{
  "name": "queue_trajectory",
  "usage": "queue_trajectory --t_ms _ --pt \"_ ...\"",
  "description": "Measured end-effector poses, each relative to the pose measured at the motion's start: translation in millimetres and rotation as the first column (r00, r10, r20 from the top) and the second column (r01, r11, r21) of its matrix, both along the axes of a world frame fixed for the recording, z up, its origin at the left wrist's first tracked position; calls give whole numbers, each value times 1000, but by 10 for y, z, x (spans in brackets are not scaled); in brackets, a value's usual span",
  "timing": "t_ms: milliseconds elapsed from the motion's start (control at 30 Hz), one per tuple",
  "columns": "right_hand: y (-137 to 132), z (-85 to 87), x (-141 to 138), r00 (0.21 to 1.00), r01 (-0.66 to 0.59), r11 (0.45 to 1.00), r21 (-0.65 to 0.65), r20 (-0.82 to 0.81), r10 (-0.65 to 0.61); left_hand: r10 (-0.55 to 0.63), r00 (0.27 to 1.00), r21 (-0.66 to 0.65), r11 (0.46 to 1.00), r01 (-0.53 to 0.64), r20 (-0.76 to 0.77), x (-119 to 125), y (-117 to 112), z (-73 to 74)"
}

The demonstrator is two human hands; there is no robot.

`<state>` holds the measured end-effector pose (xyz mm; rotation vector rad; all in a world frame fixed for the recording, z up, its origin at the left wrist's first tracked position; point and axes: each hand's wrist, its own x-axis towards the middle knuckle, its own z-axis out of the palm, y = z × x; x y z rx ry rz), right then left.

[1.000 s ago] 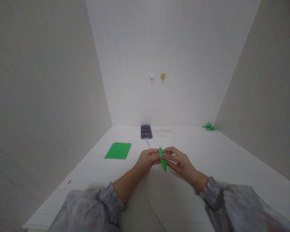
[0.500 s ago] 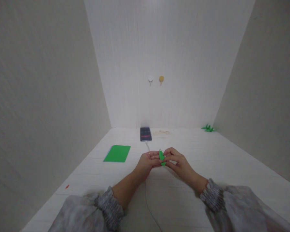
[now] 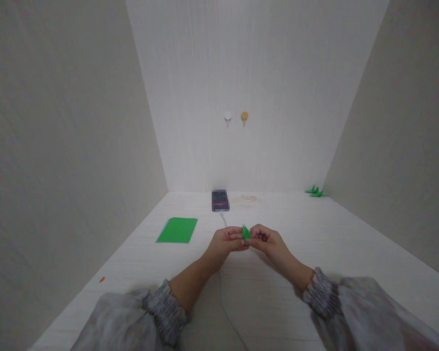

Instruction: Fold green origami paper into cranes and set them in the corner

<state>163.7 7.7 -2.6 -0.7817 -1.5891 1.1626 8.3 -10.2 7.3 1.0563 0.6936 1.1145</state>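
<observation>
A small piece of folded green paper (image 3: 246,233), narrow and pointed at the top, is held up between my two hands over the table. My left hand (image 3: 227,243) has it from the left, thumb in front and fingers stretched behind. From the other side my right hand (image 3: 268,239) pinches its lower right edge, with the thumb along the front and the other fingers curled in. The paper's lower end is partly covered by my thumbs.
A stack of green square paper (image 3: 177,230) lies left on the white table. Behind my hands sits a dark blurred device (image 3: 220,200) with a pale cable (image 3: 225,307) running toward me. Folded green pieces (image 3: 315,192) lie in the far right corner; a red scrap (image 3: 102,280) is at left.
My right fingers have curled in and the thumb has come forward onto the paper. The green piece has turned slightly and shows a broader face. My left hand keeps its hold.
</observation>
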Motion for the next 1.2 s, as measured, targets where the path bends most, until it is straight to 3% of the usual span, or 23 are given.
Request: queue_trajectory --t_ms 233,433,767,1033,1200 --pt "3 -60 -31 1000 -11 994 -104 -30 8 94 990 -19 995 -97 -108 25 -22 16" --pt "-17 -83 -70 998 36 984 -175 50 -28 155 969 -13 987 -160 -191 57 -14 6" --pt "-52 -27 -83 1000 -15 970 -242 21 21 163 966 1 986 -166 -202 63 9 -12" --pt "-53 -11 -76 984 10 978 -211 177 28 243 961 124 966 -228 -128 84 -22 106" --pt "-60 -6 -77 980 -7 984 -175 194 41 312 938 182 941 -284 -153 61 -7 94"
